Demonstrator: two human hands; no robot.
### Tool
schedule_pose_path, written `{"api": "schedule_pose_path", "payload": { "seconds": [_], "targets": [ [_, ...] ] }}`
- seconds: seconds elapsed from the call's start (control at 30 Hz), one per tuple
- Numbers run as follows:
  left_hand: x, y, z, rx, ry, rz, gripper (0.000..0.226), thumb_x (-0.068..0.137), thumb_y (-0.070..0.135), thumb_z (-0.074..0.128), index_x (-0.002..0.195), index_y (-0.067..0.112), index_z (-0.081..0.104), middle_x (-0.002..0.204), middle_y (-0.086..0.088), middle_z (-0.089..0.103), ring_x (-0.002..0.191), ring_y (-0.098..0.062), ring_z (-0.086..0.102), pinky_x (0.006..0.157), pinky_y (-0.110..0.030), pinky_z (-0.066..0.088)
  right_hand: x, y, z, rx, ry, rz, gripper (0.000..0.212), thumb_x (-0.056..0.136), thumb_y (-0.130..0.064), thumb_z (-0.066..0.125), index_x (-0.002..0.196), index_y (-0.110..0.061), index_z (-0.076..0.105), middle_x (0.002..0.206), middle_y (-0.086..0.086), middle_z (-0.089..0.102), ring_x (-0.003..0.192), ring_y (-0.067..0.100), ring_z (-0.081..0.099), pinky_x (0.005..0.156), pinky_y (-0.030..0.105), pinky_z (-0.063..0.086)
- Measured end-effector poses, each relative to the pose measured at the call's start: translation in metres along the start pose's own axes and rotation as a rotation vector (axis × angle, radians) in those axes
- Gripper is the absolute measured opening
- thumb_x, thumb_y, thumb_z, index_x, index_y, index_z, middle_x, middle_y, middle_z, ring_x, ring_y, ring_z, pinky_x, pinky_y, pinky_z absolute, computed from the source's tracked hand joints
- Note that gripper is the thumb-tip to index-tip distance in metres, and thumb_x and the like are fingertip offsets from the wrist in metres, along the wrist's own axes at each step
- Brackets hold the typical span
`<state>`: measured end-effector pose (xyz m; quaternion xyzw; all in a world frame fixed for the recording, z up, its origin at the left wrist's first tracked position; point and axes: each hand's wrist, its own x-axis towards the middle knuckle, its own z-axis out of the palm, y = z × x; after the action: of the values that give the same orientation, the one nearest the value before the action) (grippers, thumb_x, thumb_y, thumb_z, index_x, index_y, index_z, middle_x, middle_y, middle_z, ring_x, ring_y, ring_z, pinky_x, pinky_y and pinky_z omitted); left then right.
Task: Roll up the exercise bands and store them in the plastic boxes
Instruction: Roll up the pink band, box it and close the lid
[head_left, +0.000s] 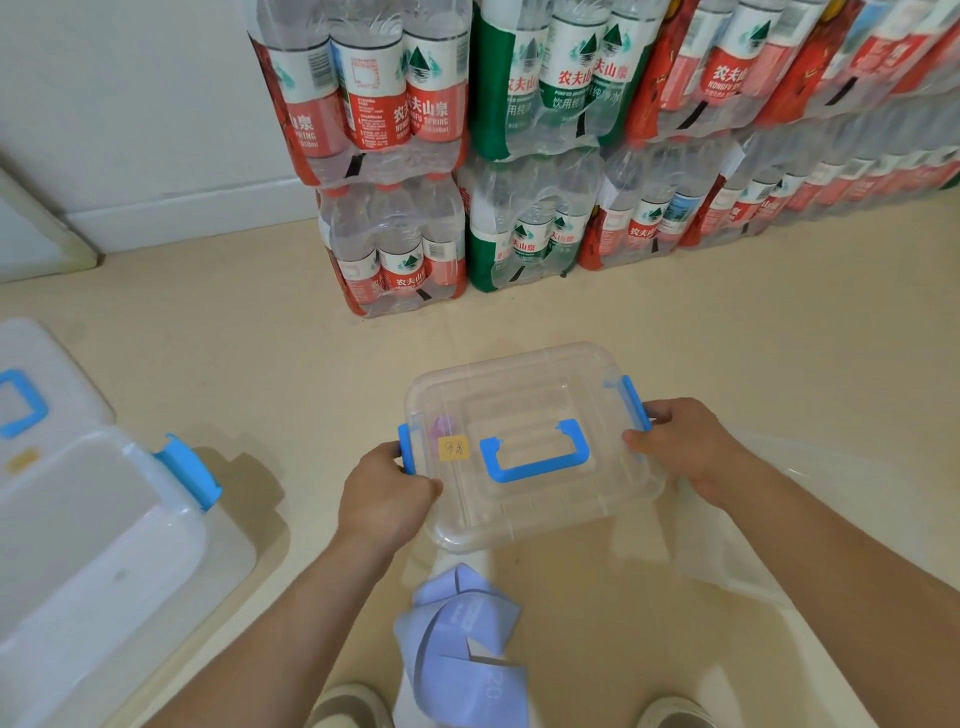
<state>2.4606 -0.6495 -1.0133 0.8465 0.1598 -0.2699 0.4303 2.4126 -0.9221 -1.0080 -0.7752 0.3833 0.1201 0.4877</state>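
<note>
Head view showed you holding the box (519, 395) by its two ends, low in front of you over the floor (260, 338), lid on and blue handle (535, 460) lying flat. Your left hand (387, 499) gripped the left end, thumb on the lid edge and fingers curled by the left latch (406, 448). Your right hand (685, 447) clamped the right end the same way, fingers wrapped at the right latch (636, 404). Both forearms reached forward, nearly straight, with the hands well apart, the box between them. A lilac band (457, 639) lay loose and unrolled on the floor between your feet, nearer you than the box. A faint purple shape showed through the lid near the yellow label (453, 448); whether it was a stored band could not be told. You seemed to be at the opening step: both latches looked closed, so the next move likely called for flipping them outward, lifting the lid, then rolling the band tight enough to fit. A big box (93, 519) sat open at your left, bottle packs (395, 156) beyond.
</note>
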Motion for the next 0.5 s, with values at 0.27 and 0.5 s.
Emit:
{"api": "schedule_pose_path", "payload": {
  "seconds": [0.27, 0.5],
  "targets": [
    [-0.013, 0.018, 0.010, 0.547, 0.087, 0.231, 0.011, 0.076, 0.009, 0.049, 0.086, 0.009, 0.047, 0.068, 0.002, 0.048, 0.061, -0.019, 0.047, 0.053, -0.028, 0.032, -0.003, -0.010, 0.009, -0.605, 0.077, -0.085, 0.018, 0.089, -0.016, 0.053, 0.100, -0.007, 0.063, 0.092, 0.009, 0.064, 0.082, 0.027, 0.058, 0.069, 0.032, 0.045],
    [-0.005, 0.002, 0.000, 0.368, 0.014, 0.216, 0.021, 0.084, 0.019, 0.055, 0.104, 0.012, 0.055, 0.098, 0.000, 0.065, 0.085, -0.024, 0.061, 0.070, -0.033, 0.048, -0.017, -0.006, 0.019, -0.738, 0.086, -0.155, 0.020, 0.096, -0.016, 0.041, 0.112, -0.004, 0.043, 0.091, 0.011, 0.055, 0.080, 0.029, 0.049, 0.067, 0.032, 0.036]
  ]
}}
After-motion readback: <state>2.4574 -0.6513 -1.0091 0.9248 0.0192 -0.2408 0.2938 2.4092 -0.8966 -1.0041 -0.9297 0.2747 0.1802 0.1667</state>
